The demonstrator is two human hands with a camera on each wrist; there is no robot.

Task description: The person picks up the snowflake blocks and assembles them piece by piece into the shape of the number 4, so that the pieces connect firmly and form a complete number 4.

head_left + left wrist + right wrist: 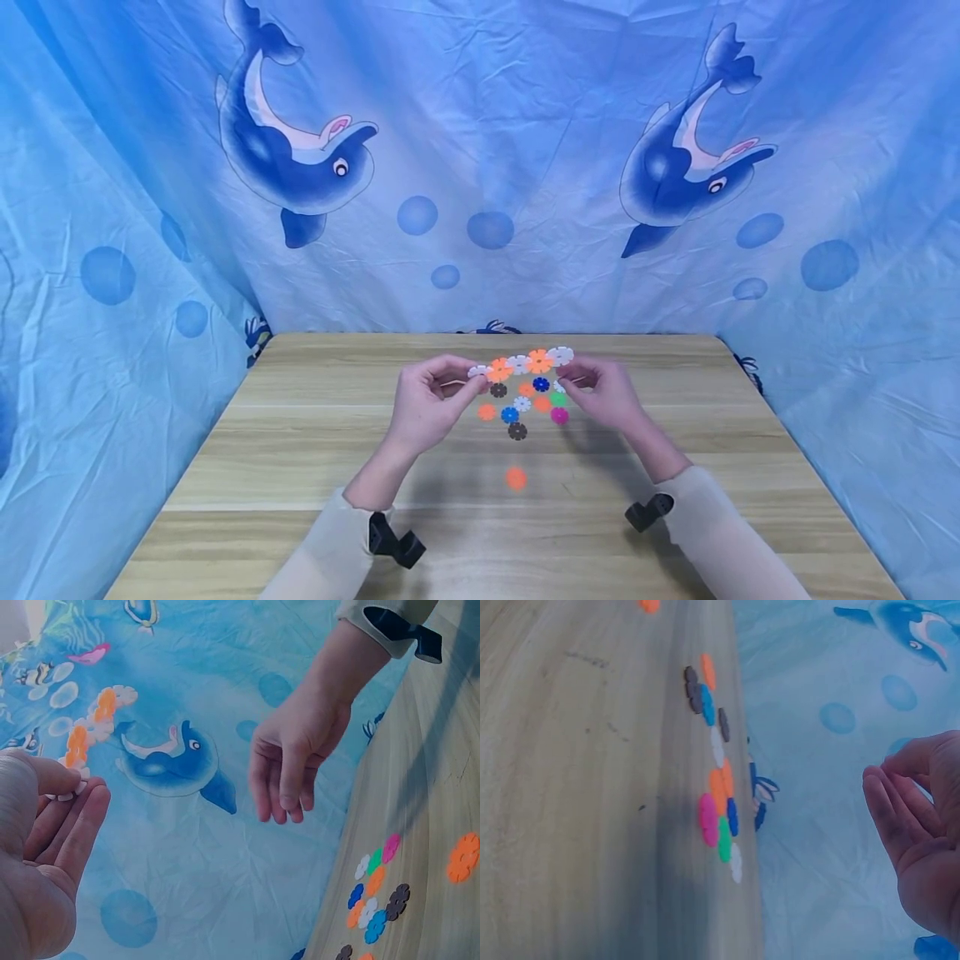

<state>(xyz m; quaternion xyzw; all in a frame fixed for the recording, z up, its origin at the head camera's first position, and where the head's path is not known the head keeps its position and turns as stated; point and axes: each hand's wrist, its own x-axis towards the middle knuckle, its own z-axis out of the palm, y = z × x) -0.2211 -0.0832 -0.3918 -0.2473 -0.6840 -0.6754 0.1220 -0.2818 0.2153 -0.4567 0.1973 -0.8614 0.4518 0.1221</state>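
Note:
My left hand (433, 402) pinches the white end disc of a chain of slotted plastic flower discs (537, 361) between thumb and fingers. White and orange discs alternate along this chain, which stretches rightward above the table. In the left wrist view the chain (77, 744) slants up and away from the fingertips. My right hand (606, 392) hovers near the far end of the chain. Seen from the left wrist, the right hand (300, 754) is apart from it, its fingers hanging loosely. From the right wrist, nothing shows between that hand's fingertips (876, 776).
Loose flower discs lie clustered on the wooden table (315, 467) beneath the hands, among them a pink disc (559, 415), a green disc (724, 840) and a brown disc (517, 431). One orange disc (516, 478) lies nearer the front. A blue dolphin-print curtain (525, 167) hangs behind.

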